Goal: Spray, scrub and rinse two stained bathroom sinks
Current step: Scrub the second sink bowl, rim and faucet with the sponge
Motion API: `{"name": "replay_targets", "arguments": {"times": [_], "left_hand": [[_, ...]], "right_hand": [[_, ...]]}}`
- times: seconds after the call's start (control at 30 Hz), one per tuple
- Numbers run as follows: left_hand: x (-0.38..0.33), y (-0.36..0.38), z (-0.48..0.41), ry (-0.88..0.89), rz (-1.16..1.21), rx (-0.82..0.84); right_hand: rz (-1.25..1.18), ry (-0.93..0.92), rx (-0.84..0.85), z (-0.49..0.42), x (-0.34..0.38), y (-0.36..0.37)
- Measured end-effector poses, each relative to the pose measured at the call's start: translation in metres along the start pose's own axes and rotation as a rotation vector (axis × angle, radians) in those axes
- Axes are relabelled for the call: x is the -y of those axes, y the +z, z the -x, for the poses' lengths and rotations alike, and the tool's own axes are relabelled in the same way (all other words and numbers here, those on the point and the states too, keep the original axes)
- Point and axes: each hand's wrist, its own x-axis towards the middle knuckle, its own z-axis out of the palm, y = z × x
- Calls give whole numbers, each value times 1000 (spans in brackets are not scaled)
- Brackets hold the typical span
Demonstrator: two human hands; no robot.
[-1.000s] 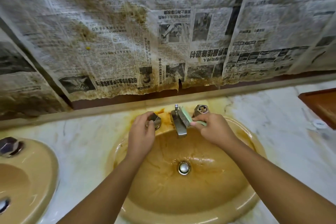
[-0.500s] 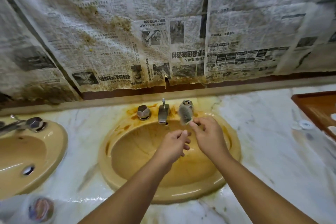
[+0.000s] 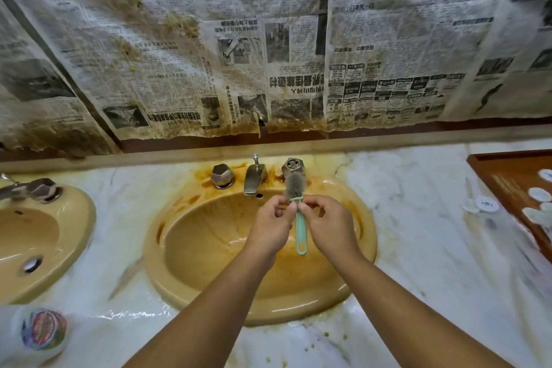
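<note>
Orange-brown stains cover the rim of the yellow ceramic middle sink (image 3: 298, 309), so the scrubbing seems far from finished. Above its basin, the left hand (image 3: 270, 227) and the right hand (image 3: 331, 227) both pinch the green-handled grey-bristle brush (image 3: 301, 230) near its neck. The second yellow sink (image 3: 83, 233), on the left, probably also needs work, and rinsing comes last.

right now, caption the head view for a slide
Left hand and right hand pinch a green-handled brush over the stained yellow sink
</note>
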Motion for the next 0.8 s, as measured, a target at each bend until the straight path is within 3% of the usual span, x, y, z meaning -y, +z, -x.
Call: {"name": "replay_targets", "arguments": {"times": [0.13, 0.23, 0.5, 0.63, 0.73, 0.8], "left_hand": [[13, 6, -21, -51, 129, 22], [23, 5, -35, -67, 92, 18], [40, 5, -59, -121, 107, -118], [45, 5, -63, -67, -156, -271], [39, 7, -66, 62, -485, -378], [32, 14, -73, 96, -781, -389]], "right_hand": [[55, 16, 24, -14, -5, 9], [116, -34, 76, -26, -9, 13], [316, -172, 145, -80, -35, -2], [524, -223, 381, -123, -66, -10], [713, -330, 598, -149, -87, -8], [789, -424, 623, -162, -97, -6]]}}
